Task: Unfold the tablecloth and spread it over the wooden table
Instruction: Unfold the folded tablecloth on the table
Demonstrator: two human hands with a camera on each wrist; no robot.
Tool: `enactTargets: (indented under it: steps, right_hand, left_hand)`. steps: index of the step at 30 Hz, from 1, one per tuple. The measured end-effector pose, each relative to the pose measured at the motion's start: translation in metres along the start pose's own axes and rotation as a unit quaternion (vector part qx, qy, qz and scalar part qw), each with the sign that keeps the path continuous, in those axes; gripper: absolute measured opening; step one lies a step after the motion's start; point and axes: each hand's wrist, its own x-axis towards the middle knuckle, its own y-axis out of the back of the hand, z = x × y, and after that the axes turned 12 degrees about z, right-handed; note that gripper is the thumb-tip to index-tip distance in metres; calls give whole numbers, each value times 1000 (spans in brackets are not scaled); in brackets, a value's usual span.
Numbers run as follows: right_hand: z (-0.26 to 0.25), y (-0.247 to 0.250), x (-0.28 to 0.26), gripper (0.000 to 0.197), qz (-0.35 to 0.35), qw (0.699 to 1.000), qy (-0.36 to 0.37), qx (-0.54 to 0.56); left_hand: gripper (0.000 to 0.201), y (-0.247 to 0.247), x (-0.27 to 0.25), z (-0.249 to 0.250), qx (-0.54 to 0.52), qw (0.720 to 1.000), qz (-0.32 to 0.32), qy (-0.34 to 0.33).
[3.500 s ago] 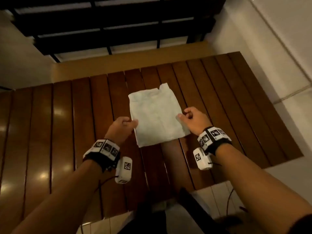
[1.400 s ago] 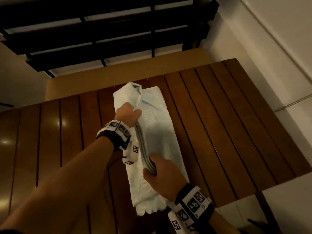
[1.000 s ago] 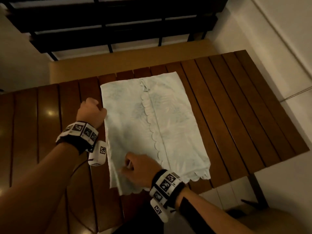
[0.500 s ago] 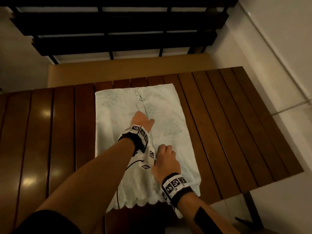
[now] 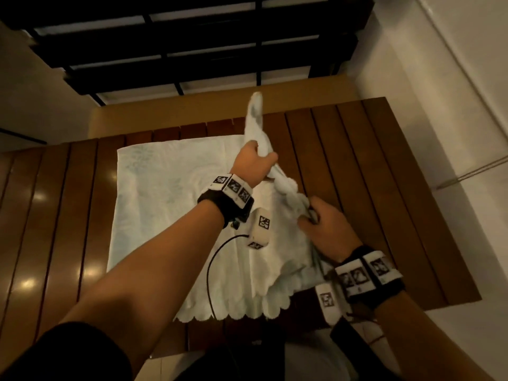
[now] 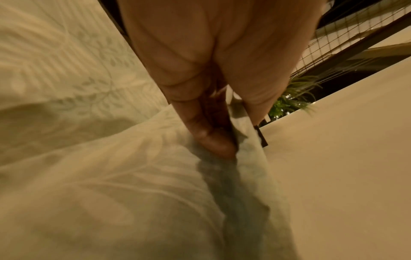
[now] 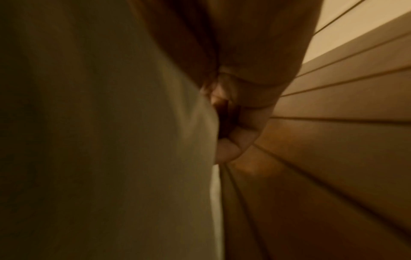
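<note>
A white tablecloth [image 5: 170,204] with a scalloped hem lies partly unfolded on the slatted wooden table [image 5: 384,188]. Its left part lies flat; its right layer is gathered into a raised ridge. My left hand [image 5: 257,163] grips the far end of that ridge above the table, and the cloth's tip sticks up beyond it. My right hand [image 5: 320,224] grips the near end of the same ridge. In the left wrist view my thumb and fingers pinch the cloth [image 6: 133,176]. The right wrist view shows the cloth [image 7: 111,140] beside my curled fingers [image 7: 229,151], with the table slats [image 7: 333,140] to the right.
A tan ledge [image 5: 192,111] and dark railing bars [image 5: 192,50] stand beyond the table's far edge. White floor [image 5: 453,105] runs along the right side. Bare table slats lie left [image 5: 55,215] and right of the cloth.
Half a second ago both hands lay on the flat cloth along its centre seam. Now they have gripped the top layer and lifted it rightward into a ridge.
</note>
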Motion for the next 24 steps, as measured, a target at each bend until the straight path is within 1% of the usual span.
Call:
enactTargets:
  steps: [2,3,4,6,8,10,11,13,15,17,19,20,22,23,24]
  right_hand:
    - [26,20,11,15,-2,1000,-5,-26]
    - [41,24,16,16,-4,999,-21,-40]
    - [55,26,20,17,-9,997,-42,-59]
    - [84,24,24,20,-7,991,-94,-100]
    - [102,19,22,23,20,982,-141,-122]
    - [110,14,19,29,50,978,-162,-123]
    - [111,12,18,32,60,976,-166,-125]
    - [109,8,14,38,75,973,-168,-137]
    - [106,5,7,43,102,969,-152,-167]
    - [103,2,-5,50,133,956,-119,-233]
    - [98,-6,-21,55,167,935,-68,-306]
    - [92,-12,-29,56,178,924,-45,-335]
    - [75,-34,-46,55,169,909,-21,-379]
    - [65,-49,-56,52,158,910,-17,-383]
    - [57,-66,-63,50,144,918,-19,-368]
  left_hand:
    - [40,-18,-8,8,-59,997,-39,32]
    - [43,-25,-13,8,-81,994,-63,41]
    - [43,-29,-18,6,-80,992,-84,38]
    - [40,-27,-27,-8,-31,992,-122,5]
    - [36,-7,-36,-31,42,989,-139,-34]
    - [30,29,-46,-63,120,982,-132,-57]
    - [26,52,-53,-82,159,978,-124,-59]
    - [18,105,-71,-123,223,968,-103,-42]
    - [17,159,-90,-160,281,956,-80,-26]
    - [19,208,-105,-191,331,941,-60,-29]
    - [24,250,-113,-219,388,918,-63,-62]
    - [30,267,-115,-230,426,897,-73,-94]
    - [44,293,-118,-246,494,850,-102,-152]
    - [49,301,-117,-253,502,840,-115,-169]
    - [51,306,-114,-258,501,834,-128,-192]
